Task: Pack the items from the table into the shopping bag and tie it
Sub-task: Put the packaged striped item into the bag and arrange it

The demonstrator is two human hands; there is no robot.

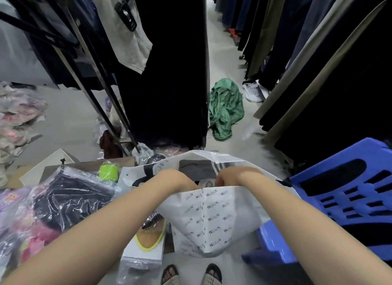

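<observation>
1. A white shopping bag [209,219] is held up at near centre over the floor; its near wall is printed with the repeated word "HELILUX", some copies mirrored.
2. The left hand [180,179] is seen reaching into the bag's mouth; its fingers are hidden behind the rim, so how far they are closed cannot be told.
3. The right hand [231,176] is curled closed on the top edge of the bag at the rim.
4. A dark grey folded garment [196,168] is seen inside the bag, just beyond the hands.
5. On the desk [84,164] at left, a dark garment in a clear plastic bag [70,197] is lying, with pink packed items [40,240] nearer.
6. A neon green item [108,172] in plastic is seen at the far edge of the desk, just left of the bag.
7. A white box with a yellow-rimmed item [148,240] lies below the left forearm, partly covered by it; a zip pouch [137,270] is nearer.
8. A blue plastic stool [343,197] stands at right, touching the bag's right side.
9. A green cloth [224,108] is lying on the floor in the far aisle between racks of hanging dark clothes [167,72].
10. Print on a white bag [253,91] on the floor at far right is too small to be read.
</observation>
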